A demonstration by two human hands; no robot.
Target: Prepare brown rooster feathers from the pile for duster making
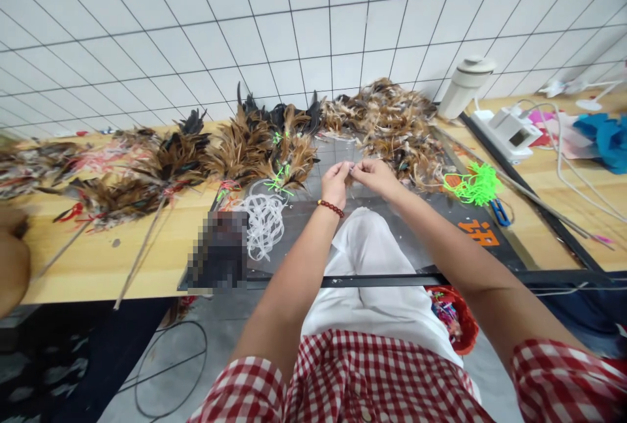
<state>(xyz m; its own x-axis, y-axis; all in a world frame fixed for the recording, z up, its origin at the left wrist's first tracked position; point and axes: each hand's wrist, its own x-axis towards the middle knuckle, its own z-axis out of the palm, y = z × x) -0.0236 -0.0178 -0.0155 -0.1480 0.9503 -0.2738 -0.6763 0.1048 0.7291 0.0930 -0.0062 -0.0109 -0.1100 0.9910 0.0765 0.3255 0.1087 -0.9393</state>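
My left hand (335, 183), with a beaded bracelet (331, 208) at its wrist, is closed in a pinch above the dark glossy panel (304, 240). My right hand (377, 177) pinches right beside it, fingertips almost touching. Whatever small thing lies between the fingers is too small to make out. Just behind and to the right spreads a loose heap of brown feathers (392, 123). Left of my hands lie bundles of brown and black feathers (240, 142), some tied with bright green string (280, 179). A tangle of white cord (264, 220) rests near them.
Feather bundles on sticks (147, 240) lie to the left, near another person's arm (12, 260). Rightward are green strings (477, 185), a blue-handled tool (500, 212), long rods (529, 194), a power strip (504, 132) and a white bottle (465, 87). A red basket (467, 325) stands below the table.
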